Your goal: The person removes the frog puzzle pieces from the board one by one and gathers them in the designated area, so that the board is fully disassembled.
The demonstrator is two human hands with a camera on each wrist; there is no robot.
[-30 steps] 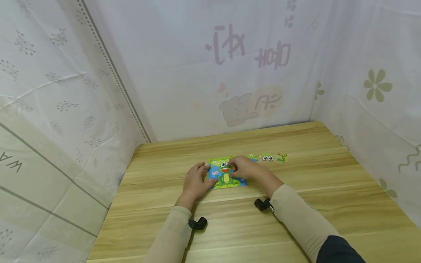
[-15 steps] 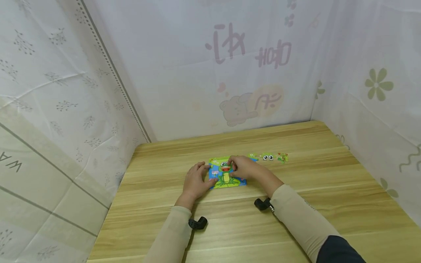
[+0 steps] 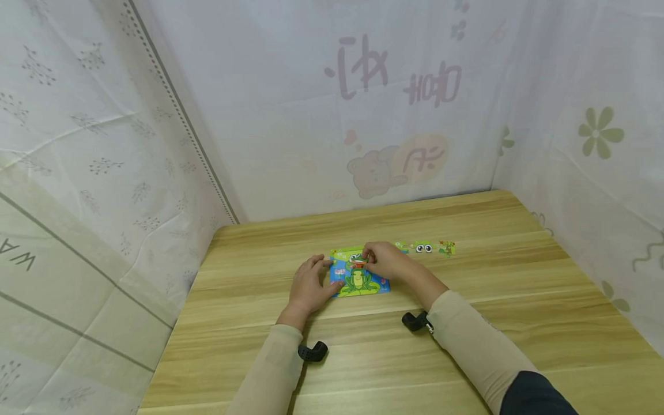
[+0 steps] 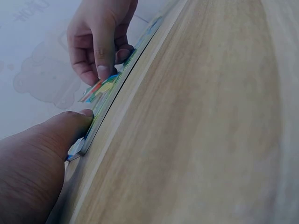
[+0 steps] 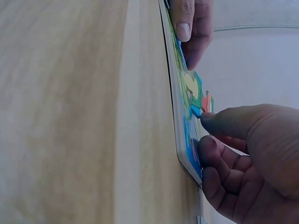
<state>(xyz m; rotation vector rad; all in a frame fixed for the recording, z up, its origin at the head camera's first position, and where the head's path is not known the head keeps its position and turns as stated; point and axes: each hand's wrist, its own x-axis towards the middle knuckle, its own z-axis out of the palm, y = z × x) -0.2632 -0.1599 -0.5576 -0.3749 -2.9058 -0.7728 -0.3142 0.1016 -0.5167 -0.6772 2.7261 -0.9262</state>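
Observation:
A frog jigsaw puzzle (image 3: 358, 286) lies in a flat board on the wooden table. My right hand (image 3: 388, 261) pinches a puzzle piece (image 5: 207, 101) with red on it between thumb and fingers. In both wrist views that piece stands tilted up from the board, partly hidden by fingertips. At the board's left side rests my left hand (image 3: 309, 286), its thumb on the near part of the puzzle and its index finger at the left edge. The left thumb (image 4: 77, 122) lies flat on the surface in the left wrist view.
Behind and right of the board lie loose puzzle pieces: one with two eyes (image 3: 423, 248), one with red and green (image 3: 446, 248), and one partly covered by the right hand. A patterned white curtain (image 3: 290, 144) hangs behind the table (image 3: 249, 288).
My right hand has shifted slightly up and right, and the mouth piece has gone from lying nearly flat in the picture to tilted up. The left hand has stayed in place.

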